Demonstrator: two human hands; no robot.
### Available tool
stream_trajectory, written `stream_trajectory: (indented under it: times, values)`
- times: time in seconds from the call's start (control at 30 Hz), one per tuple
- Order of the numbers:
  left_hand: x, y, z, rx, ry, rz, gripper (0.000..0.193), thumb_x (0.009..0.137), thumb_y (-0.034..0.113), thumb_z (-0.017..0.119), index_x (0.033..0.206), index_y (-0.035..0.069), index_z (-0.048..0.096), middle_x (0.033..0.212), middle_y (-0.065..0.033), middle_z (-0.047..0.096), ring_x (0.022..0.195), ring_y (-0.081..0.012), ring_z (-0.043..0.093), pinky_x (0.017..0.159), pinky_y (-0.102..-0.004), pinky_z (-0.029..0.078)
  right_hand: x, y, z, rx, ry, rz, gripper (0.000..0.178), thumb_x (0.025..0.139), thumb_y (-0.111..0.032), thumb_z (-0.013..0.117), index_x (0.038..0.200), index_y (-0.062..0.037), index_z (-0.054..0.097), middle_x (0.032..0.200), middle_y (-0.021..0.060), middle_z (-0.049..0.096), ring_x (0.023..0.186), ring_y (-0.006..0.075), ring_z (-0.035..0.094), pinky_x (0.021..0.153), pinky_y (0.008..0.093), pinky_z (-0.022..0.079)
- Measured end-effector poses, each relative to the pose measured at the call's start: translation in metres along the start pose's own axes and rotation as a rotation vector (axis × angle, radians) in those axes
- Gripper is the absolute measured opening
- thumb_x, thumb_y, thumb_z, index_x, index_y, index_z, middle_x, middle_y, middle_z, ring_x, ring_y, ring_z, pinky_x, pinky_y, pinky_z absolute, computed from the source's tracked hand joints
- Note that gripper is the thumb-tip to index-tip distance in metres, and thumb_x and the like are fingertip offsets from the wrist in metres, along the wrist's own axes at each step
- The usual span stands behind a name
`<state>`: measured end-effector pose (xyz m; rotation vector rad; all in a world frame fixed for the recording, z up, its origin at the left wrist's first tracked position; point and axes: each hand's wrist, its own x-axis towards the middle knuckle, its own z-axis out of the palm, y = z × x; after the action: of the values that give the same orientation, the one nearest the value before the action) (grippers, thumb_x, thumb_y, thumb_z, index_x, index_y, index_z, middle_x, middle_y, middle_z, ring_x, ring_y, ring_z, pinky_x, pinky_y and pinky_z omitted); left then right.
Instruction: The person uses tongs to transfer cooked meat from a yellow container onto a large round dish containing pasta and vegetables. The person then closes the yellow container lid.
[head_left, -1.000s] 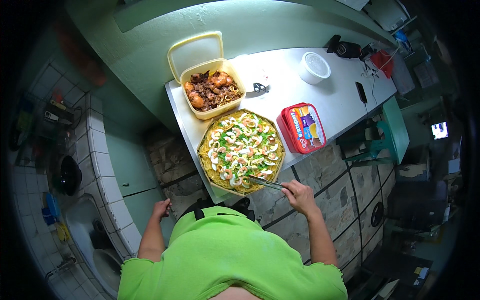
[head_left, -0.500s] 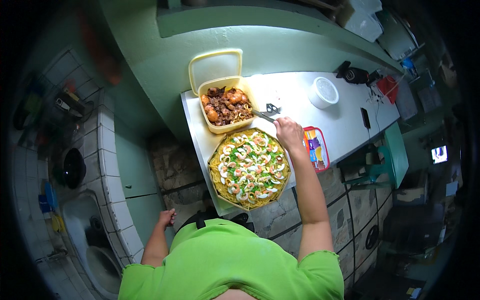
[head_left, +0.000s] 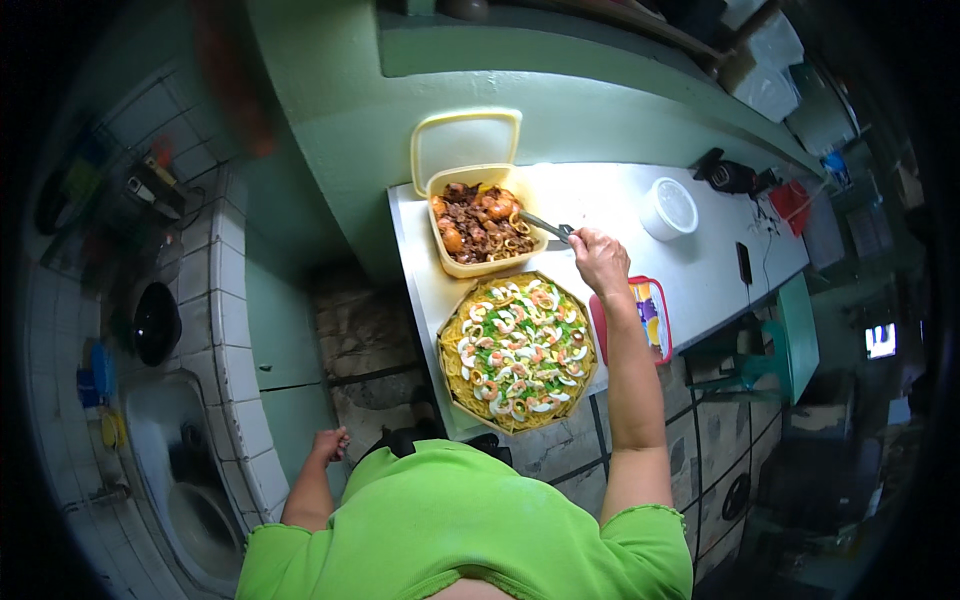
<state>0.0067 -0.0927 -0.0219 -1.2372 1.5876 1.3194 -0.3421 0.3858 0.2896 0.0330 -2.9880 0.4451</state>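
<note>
Your right hand (head_left: 598, 260) grips a utensil (head_left: 545, 227) reaching into the yellow tub (head_left: 484, 222) of browned meat at the counter's (head_left: 620, 195) back, your left hand (head_left: 328, 445) hangs loosely curled and empty by your side, and the noodle platter (head_left: 516, 350) just below already looks fully garnished.

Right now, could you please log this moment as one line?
right hand: holds utensil in yellow container | left hand: free, at side | noodle platter: on white table

The utensil (head_left: 545, 227) handle is hidden inside the right hand (head_left: 598, 262); its type is unclear.
</note>
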Motion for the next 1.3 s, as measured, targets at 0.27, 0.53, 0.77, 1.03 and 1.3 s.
stream_trajectory:
  times: [0.27, 0.53, 0.77, 1.03, 1.3]
  values:
    - [0.007, 0.047, 0.010, 0.104, -0.004, 0.117, 0.030, 0.091, 0.039, 0.061, 0.083, 0.010, 0.066, 0.062, 0.0018, 0.055, 0.044, -0.0104, 0.049, 0.043, -0.0296, 0.043, -0.118, 0.049, -0.031, 0.367, 0.142, -0.107, 0.017, 0.090, -0.017, 0.061, 0.096, -0.0033, 0.068, 0.081, 0.0130, 0.065, 0.071, 0.0287, 0.064, 0.064, 0.0372, 0.048]
    - [0.000, 0.051, 0.020, 0.196, -0.044, 0.147, 0.030, 0.090, 0.038, 0.063, 0.082, 0.009, 0.066, 0.062, 0.0010, 0.055, 0.043, -0.0122, 0.049, 0.042, -0.0303, 0.042, -0.304, 0.077, -0.030, 0.205, 0.192, 0.019, 0.015, 0.086, -0.010, 0.065, 0.099, -0.0052, 0.067, 0.078, 0.0110, 0.062, 0.066, 0.0296, 0.061, 0.057, 0.0369, 0.047]
    - [-0.002, 0.054, 0.033, 0.260, -0.059, 0.137, 0.031, 0.089, 0.039, 0.064, 0.080, 0.009, 0.066, 0.061, 0.0006, 0.055, 0.043, -0.0123, 0.049, 0.042, -0.0293, 0.042, -0.352, 0.083, -0.015, 0.182, 0.097, 0.125, 0.014, 0.086, -0.010, 0.065, 0.099, -0.0041, 0.067, 0.079, 0.0107, 0.062, 0.065, 0.0305, 0.062, 0.057, 0.0373, 0.048]
    - [-0.005, 0.068, 0.047, 0.221, -0.054, 0.193, 0.030, 0.089, 0.039, 0.064, 0.080, 0.010, 0.066, 0.062, 0.0011, 0.055, 0.043, -0.0114, 0.049, 0.043, -0.0282, 0.042, -0.313, 0.102, -0.001, 0.133, 0.198, 0.183, 0.018, 0.090, -0.017, 0.060, 0.102, -0.0056, 0.067, 0.083, 0.0117, 0.062, 0.072, 0.0324, 0.063, 0.060, 0.0399, 0.049]
    - [-0.013, 0.040, 0.034, 0.206, -0.036, 0.149, 0.032, 0.090, 0.040, 0.063, 0.081, 0.009, 0.066, 0.061, 0.0013, 0.055, 0.043, -0.0114, 0.049, 0.043, -0.0296, 0.044, -0.300, 0.092, -0.013, 0.148, 0.066, 0.225, 0.022, 0.091, -0.023, 0.060, 0.106, -0.0083, 0.066, 0.087, 0.0111, 0.062, 0.074, 0.0340, 0.063, 0.063, 0.0444, 0.049]
